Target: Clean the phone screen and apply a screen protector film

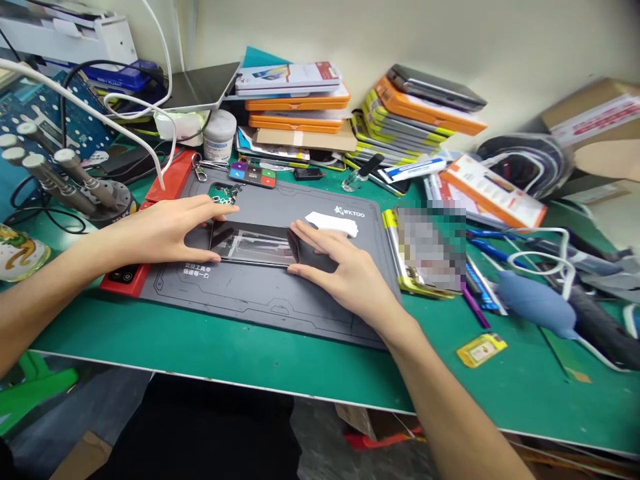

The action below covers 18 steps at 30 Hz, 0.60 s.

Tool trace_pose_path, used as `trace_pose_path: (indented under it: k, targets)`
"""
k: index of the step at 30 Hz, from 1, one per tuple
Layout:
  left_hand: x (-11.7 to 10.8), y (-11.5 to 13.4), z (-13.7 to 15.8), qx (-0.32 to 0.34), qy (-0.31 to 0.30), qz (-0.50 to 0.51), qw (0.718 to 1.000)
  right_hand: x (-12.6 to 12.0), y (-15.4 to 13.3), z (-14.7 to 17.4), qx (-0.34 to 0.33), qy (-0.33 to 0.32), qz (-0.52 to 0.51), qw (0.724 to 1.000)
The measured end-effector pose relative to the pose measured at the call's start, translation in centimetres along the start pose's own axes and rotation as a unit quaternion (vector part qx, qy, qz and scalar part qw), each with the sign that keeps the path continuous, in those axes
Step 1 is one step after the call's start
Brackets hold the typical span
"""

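Note:
A dark, glossy smartphone [255, 244] lies on the grey work mat [240, 290], its screen reflecting light shapes. My left hand [173, 230] grips its left end, thumb at the near edge and fingers at the far edge. At the opposite end, my right hand [343, 267] holds it the same way. Just beyond the phone's left end are small metal parts [225, 194] on a green patch. A crumpled white tissue [333, 224] rests on the mat beyond my right hand.
Stacked orange cases [300, 101] and a white jar [219, 135] stand at the back. Screwdrivers in a holder [107, 200] are at left. To the right lie a yellow-edged phone part [433, 250], a blue air blower [535, 303] and a yellow lighter [481, 349].

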State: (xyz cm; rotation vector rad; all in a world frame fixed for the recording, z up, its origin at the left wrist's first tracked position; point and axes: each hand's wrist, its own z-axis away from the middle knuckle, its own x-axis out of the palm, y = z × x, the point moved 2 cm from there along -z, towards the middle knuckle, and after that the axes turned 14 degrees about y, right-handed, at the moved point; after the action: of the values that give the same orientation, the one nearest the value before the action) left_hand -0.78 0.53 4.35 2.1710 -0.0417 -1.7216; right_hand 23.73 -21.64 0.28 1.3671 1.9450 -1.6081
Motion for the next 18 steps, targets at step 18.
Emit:
trace_pose_path:
  k: [18]
  targets:
    - [0.45, -0.47, 0.19, 0.023, 0.023, 0.018, 0.999, 0.39, 0.58, 0.07, 0.039, 0.002, -0.032, 0.999]
